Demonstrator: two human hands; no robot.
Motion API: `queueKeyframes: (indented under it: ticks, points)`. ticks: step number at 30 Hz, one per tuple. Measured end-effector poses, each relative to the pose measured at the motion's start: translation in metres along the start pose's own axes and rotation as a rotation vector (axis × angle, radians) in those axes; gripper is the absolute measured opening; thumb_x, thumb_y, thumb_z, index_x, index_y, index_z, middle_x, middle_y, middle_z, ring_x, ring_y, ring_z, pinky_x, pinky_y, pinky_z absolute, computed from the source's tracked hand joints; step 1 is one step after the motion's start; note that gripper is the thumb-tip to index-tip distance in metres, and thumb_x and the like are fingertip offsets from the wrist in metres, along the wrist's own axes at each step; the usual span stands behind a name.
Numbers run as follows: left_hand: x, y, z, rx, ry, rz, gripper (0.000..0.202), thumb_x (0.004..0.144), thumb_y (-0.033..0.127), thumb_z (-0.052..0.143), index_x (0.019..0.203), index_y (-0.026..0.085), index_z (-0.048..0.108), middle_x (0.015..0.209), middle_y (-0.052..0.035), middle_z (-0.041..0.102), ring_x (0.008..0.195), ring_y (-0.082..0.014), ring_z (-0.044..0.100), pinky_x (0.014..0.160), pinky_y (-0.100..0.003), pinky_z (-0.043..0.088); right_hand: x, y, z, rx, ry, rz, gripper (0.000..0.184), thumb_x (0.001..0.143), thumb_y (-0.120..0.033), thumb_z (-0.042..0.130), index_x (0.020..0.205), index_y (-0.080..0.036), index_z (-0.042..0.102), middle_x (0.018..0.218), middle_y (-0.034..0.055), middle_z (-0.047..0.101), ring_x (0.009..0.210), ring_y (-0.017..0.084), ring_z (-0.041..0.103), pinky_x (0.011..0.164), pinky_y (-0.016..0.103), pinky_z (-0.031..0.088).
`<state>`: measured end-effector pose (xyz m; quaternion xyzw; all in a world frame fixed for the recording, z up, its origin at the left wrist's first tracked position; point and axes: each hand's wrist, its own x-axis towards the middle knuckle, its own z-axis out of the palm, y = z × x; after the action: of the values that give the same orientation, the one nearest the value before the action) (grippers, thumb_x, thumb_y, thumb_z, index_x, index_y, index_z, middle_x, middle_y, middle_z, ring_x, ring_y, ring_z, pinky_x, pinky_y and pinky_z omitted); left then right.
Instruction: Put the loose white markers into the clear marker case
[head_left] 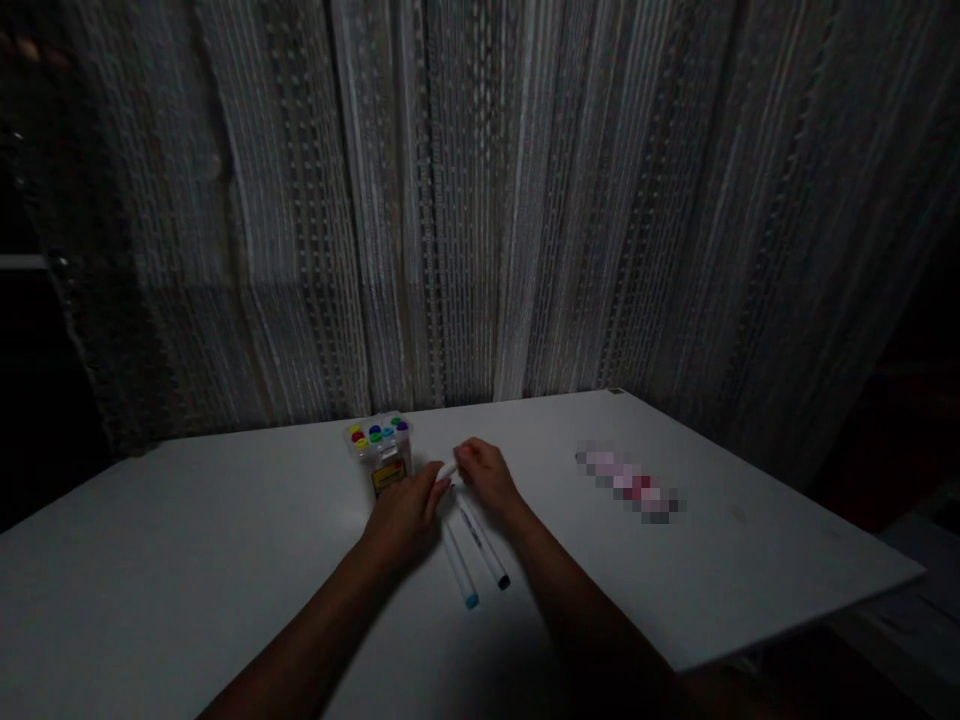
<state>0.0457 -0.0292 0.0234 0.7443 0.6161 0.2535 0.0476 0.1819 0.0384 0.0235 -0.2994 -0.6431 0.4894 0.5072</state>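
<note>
My left hand [407, 515] and my right hand [486, 477] meet over the middle of a white table [187, 560]. Between them they pinch a white marker [448, 470], one hand at each end. Two more white markers lie on the table just below my hands, one with a blue cap [460, 572] and one with a black cap [484, 542]. A clear tub of markers [381, 455] with several coloured caps showing stands just beyond my left hand.
A pale patterned curtain [480, 200] hangs right behind the table. A blurred-out strip [630, 482] lies on the table to the right. The table's right edge [825, 620] drops off into dark floor. The room is dim.
</note>
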Motion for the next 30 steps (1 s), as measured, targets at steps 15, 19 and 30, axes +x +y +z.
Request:
queueKeyframes:
  ticks: [15, 19, 30]
  points:
    - [-0.020, -0.015, -0.077, -0.281, 0.430, 0.144, 0.029, 0.082, 0.035, 0.043, 0.090, 0.017, 0.064, 0.088, -0.0069, 0.067, 0.080, -0.0171, 0.061, 0.074, -0.026, 0.046, 0.017, -0.089, 0.001, 0.419, 0.063, -0.085, 0.031, 0.064, -0.042, 0.065, 0.067, -0.015, 0.049, 0.048, -0.0053, 0.046, 0.040, 0.006, 0.043, 0.034, 0.017, 0.026]
    - [0.002, -0.043, -0.099, -0.427, 0.764, -0.086, 0.035, 0.078, 0.042, 0.045, 0.086, 0.014, 0.064, 0.089, -0.0073, 0.066, 0.082, -0.0182, 0.059, 0.072, -0.027, 0.046, 0.049, -0.122, 0.025, 0.109, -0.030, -0.196, 0.021, 0.066, -0.032, 0.062, 0.071, -0.015, 0.051, 0.060, -0.0011, 0.056, 0.049, 0.010, 0.054, 0.037, 0.017, 0.034]
    - [0.012, -0.061, -0.047, -0.811, 0.577, -0.047, 0.043, 0.078, 0.048, 0.046, 0.104, 0.016, 0.056, 0.112, -0.0078, 0.057, 0.103, -0.0190, 0.054, 0.087, -0.031, 0.044, 0.089, -0.087, 0.070, -0.641, -0.426, -0.184, 0.011, 0.067, -0.012, 0.055, 0.056, -0.013, 0.053, 0.051, -0.0025, 0.052, 0.050, 0.008, 0.049, 0.046, 0.018, 0.034]
